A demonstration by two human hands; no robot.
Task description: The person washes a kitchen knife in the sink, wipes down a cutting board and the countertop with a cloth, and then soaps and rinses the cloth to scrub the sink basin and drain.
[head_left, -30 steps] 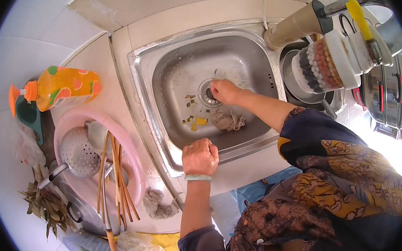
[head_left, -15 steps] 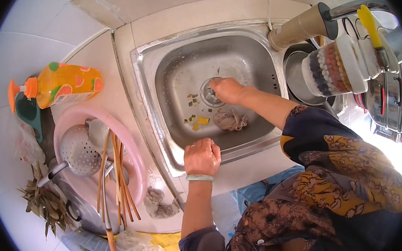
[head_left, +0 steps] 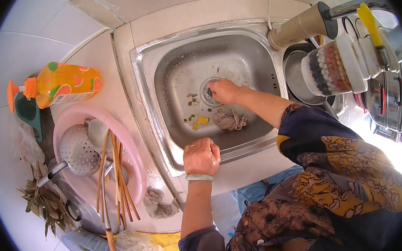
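My right hand (head_left: 224, 91) reaches into the steel sink (head_left: 172, 61), fingers pinched together over the round drain (head_left: 207, 98). Whatever the fingertips hold there is hidden or too small to name. A crumpled wet cloth (head_left: 230, 120) lies on the sink floor just in front of the drain. Left of it are a yellow scrap (head_left: 203, 120) and several small greenish-brown bits (head_left: 192, 96). My left hand (head_left: 201, 157), with a pale bangle at the wrist, is closed in a fist at the sink's front rim; nothing shows in it.
On the left counter, a pink basin (head_left: 141, 172) holds a perforated ladle (head_left: 78, 150) and several chopsticks (head_left: 121, 179). Behind it lies an orange soap bottle (head_left: 71, 84). A grey scouring pad (head_left: 158, 203) sits near the sink. Right of the sink are pans (head_left: 299, 77) and a lidded jar (head_left: 326, 70).
My right hand has shifted slightly at the drain, and a dark spot now shows beside its fingertips. My left hand stays where it was.
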